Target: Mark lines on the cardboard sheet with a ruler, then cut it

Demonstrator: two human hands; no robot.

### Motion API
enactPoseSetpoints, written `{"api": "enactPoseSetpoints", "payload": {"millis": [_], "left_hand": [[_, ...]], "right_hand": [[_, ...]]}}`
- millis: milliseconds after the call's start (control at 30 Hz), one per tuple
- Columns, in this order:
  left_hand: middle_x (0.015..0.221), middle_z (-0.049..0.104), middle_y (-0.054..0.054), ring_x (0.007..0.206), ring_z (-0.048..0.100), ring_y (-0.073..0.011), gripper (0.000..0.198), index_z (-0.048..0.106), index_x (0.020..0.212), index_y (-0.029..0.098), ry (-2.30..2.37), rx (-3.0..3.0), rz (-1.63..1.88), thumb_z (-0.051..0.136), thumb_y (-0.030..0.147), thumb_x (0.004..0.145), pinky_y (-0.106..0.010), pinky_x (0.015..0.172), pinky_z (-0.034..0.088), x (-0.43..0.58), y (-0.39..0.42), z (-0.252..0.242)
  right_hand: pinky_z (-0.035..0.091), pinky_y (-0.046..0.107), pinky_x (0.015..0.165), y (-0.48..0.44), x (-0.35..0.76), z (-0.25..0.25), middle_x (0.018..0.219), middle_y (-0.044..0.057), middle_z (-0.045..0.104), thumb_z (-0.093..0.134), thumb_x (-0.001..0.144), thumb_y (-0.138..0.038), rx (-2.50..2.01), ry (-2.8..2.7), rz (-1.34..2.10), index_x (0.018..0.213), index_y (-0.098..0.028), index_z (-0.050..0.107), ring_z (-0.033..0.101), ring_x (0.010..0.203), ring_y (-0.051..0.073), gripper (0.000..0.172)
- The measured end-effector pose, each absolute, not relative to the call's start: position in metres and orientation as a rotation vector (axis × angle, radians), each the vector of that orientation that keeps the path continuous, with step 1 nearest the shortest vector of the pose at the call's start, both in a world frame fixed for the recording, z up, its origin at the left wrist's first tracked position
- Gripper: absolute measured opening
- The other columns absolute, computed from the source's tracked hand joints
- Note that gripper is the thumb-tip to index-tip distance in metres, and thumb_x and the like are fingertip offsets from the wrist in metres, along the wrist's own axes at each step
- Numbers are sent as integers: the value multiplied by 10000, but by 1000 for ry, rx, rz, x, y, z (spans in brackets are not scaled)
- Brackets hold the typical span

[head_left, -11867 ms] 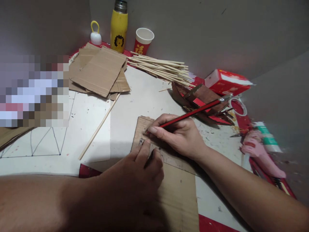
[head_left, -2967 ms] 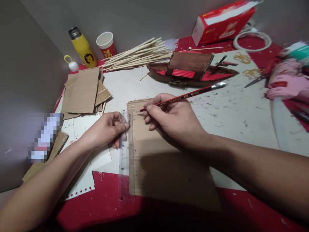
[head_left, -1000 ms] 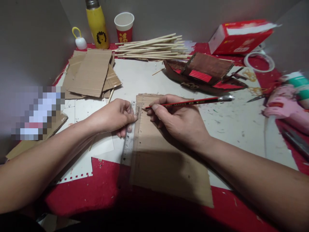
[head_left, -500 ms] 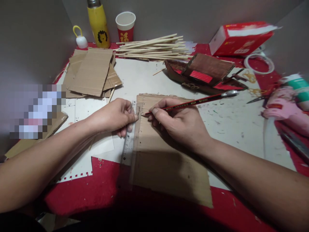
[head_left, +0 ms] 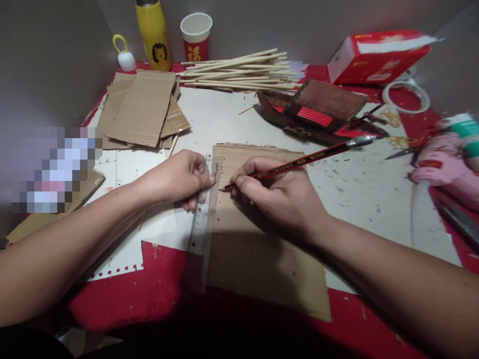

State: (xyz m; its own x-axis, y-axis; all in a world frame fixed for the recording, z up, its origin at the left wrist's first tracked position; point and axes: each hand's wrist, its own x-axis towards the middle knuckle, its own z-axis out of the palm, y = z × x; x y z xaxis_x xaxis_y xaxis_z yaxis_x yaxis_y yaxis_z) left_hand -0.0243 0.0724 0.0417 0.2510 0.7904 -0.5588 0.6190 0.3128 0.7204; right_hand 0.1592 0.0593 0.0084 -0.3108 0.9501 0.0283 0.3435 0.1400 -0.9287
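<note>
A clear plastic ruler [head_left: 202,227] lies lengthwise along the left edge of a brown cardboard sheet [head_left: 262,269]. My left hand [head_left: 187,177] pinches the ruler near its upper part, thumb on top and fingers curled beneath. In my right hand [head_left: 279,192] is a dark red and black pencil [head_left: 310,158], held in a writing grip. Its sharpened tip points down at the cardboard just right of the ruler's edge; whether it touches is hard to tell. The right hand's shadow falls over the sheet's middle.
Stacked cardboard pieces [head_left: 140,109] lie back left. Behind are a yellow bottle [head_left: 153,37], a paper cup [head_left: 196,37] and wooden sticks [head_left: 239,72]. A model boat [head_left: 314,112] sits back right, near a red tissue pack [head_left: 381,57], tape ring [head_left: 406,97] and pink glue gun [head_left: 434,159].
The pencil tip and right hand have shifted slightly down along the ruler's edge, toward me. My left hand stays on the ruler. The whole view has shifted a little.
</note>
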Motion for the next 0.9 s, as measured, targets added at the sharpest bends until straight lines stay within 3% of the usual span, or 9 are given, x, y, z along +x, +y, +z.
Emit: {"api": "enactPoseSetpoints", "payload": {"millis": [367,600,900], "left_hand": [[400,557,75,298,506,-73,272,477,728,195,1453,1358,209,554,98,971,-174,351,358,-23,70,42],[381,549,73,294,497,-68,287,475,715,192,1464,1338,230,549,76,967,-156,342,353,-22,69,43],[411,572,50,319,523,-92,261,498,737,195,1401,1285,312,536,84,970,-176,356,404,-26,69,35]], "right_hand": [[367,250,435,53,160,9,553,4,583,522,749,-74,-1273,-1785,1217,620,-210,575,522,495,133,195],[303,247,394,50,160,7,494,-11,528,537,746,-110,-1258,-1808,1229,621,-211,589,432,428,114,170],[382,260,436,48,162,7,536,1,574,570,781,-170,-1293,-1579,1269,630,-215,569,523,477,138,157]]}}
